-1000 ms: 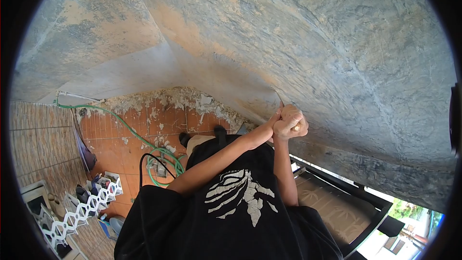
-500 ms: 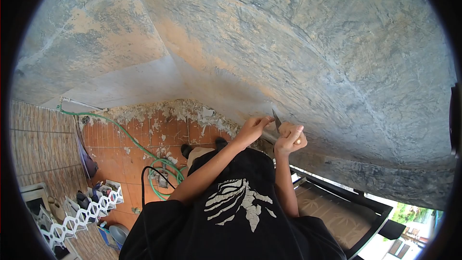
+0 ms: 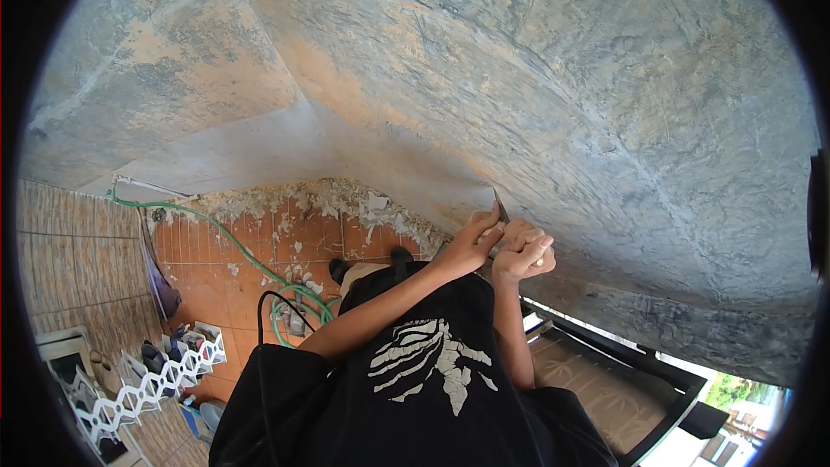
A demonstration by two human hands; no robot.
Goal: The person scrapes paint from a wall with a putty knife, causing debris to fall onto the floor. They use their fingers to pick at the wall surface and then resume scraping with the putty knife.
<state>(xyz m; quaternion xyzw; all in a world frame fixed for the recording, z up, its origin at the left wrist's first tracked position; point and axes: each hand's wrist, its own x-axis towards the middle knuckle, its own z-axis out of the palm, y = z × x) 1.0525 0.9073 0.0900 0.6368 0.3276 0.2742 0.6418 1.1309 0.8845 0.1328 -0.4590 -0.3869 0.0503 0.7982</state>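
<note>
My right hand (image 3: 524,252) is closed in a fist round the handle of a scraper, the pale handle end partly showing between the fingers. The scraper's thin metal blade (image 3: 501,207) points up and meets the wall (image 3: 553,138), where grey and tan patchy coating covers the surface. Against the blade's left side, my left hand (image 3: 474,240) grips with its index finger stretched along the metal and its other fingers curled. Most of the handle is hidden by my fingers.
Pale flakes (image 3: 372,206) lie along the wall's foot on orange floor tiles (image 3: 233,246). A green hose (image 3: 226,232) winds across the floor. At lower left stands a white lattice rack (image 3: 156,389) with shoes; a dark-framed panel (image 3: 605,372) is at right.
My left hand has moved right and slightly down, from beside the scraper onto its blade. The blade is now largely covered by fingers, and my right hand has shifted slightly right.
</note>
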